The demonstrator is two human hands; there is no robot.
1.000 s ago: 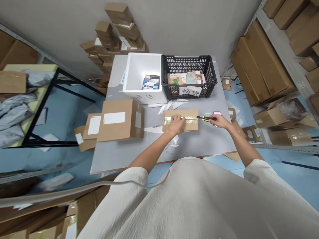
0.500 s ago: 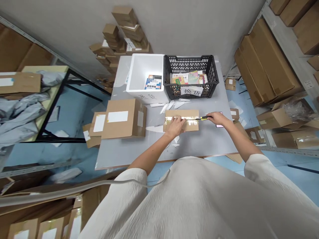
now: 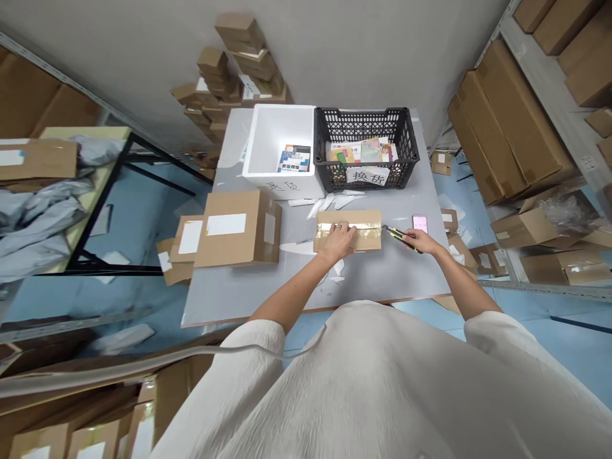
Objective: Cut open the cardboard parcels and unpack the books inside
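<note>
While the fingers of the right hand (image 3: 421, 241) are pinching a yellow-and-black cutter (image 3: 405, 239), its tip pointing at a taped carton's (image 3: 369, 242) right end, the left hand's (image 3: 340, 241) fingers are resting slightly spread on the carton's top. The carton is lying on the gray counter (image 3: 224, 296), between a larger box (image 3: 229, 204) and a phone (image 3: 419, 222); a black crate (image 3: 336, 175) is standing behind.

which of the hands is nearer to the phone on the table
Right. The right hand, holding the yellow-and-black cutter, is right by the near end of the phone. The left hand is farther off, to the phone's left, resting on the taped cardboard box.
</note>
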